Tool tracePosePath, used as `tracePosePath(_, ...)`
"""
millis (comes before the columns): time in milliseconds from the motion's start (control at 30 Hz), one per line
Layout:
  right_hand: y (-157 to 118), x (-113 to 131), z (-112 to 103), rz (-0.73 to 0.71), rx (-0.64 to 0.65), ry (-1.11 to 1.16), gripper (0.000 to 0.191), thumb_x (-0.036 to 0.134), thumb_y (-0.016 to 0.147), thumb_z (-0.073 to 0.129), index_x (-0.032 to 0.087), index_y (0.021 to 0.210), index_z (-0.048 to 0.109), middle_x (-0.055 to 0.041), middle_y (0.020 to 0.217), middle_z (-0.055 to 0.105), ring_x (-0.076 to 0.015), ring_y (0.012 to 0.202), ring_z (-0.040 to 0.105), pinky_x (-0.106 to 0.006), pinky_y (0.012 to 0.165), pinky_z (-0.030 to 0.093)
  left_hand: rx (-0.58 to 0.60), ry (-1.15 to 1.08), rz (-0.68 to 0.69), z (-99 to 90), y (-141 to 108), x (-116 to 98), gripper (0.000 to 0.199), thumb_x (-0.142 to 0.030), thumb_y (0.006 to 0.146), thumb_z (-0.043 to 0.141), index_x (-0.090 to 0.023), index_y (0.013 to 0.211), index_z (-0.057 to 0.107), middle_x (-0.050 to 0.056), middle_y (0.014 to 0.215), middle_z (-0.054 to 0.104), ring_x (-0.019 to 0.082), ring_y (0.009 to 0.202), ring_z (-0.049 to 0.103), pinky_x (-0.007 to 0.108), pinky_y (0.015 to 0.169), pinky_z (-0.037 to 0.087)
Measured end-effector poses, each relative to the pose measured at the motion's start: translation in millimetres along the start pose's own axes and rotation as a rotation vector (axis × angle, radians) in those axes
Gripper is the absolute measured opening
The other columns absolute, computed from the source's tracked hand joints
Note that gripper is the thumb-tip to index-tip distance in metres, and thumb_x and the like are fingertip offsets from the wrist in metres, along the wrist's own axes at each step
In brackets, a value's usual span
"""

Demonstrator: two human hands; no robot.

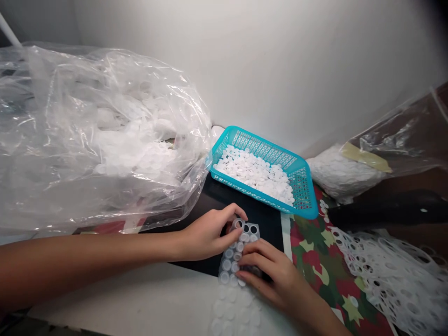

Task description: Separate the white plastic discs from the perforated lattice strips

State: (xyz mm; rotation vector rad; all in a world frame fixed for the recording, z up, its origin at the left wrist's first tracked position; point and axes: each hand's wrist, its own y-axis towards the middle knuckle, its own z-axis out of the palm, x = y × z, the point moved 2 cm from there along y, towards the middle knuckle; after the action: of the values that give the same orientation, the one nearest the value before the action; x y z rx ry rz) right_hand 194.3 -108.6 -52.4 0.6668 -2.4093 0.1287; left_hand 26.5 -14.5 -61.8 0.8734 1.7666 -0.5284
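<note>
A translucent plastic sheet of round die-cut discs (227, 265) lies lengthwise in front of me, partly on a black surface and partly on a pale one. The holes in its far end are bare, while discs fill the nearer rows. My left hand (210, 233) is closed on the far left corner, thumb and forefinger at the edge. From the right, my right hand (275, 273) bends over the sheet, its fingertips and thumb closed on the right side among the discs. What lies under those fingers is partly hidden.
Beyond the hands stands a turquoise basket (259, 198) of loose white discs. A large clear bag (105, 140) of white pieces fills the left. At right are punched-out sheet scraps (395, 280), a filled bag (345, 172) and a patterned cloth (315, 252).
</note>
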Motion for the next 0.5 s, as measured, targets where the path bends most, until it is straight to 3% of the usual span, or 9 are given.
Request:
tracePosePath(300,-4,22,-5,0.036,0.15,-0.147,0.005,0.02,0.091,0.054,0.018,0.091,0.058,-0.004,0.095,0.061,-0.016,0.088,0.056,-0.027,0.074,0.046,-0.017,0.061,0.018,-0.3,2,3,0.017,-0.023,0.094,0.044,-0.019,0.11,0.044,-0.007,0.066,0.042,0.009,0.057,0.041,0.021,0.054,0.031)
tracePosePath(500,-2,27,-14,0.061,0.209,-0.131,0.01,0.019,0.094,0.048,0.017,0.089,0.056,-0.0043,0.096,0.059,-0.0146,0.086,0.055,-0.025,0.072,0.046,0.038,-0.24,0.003,1.3,2,4,0.021,-0.031,0.095,0.046,-0.02,0.112,0.044,-0.002,0.078,0.053,0.01,0.07,0.05,0.021,0.064,0.04)
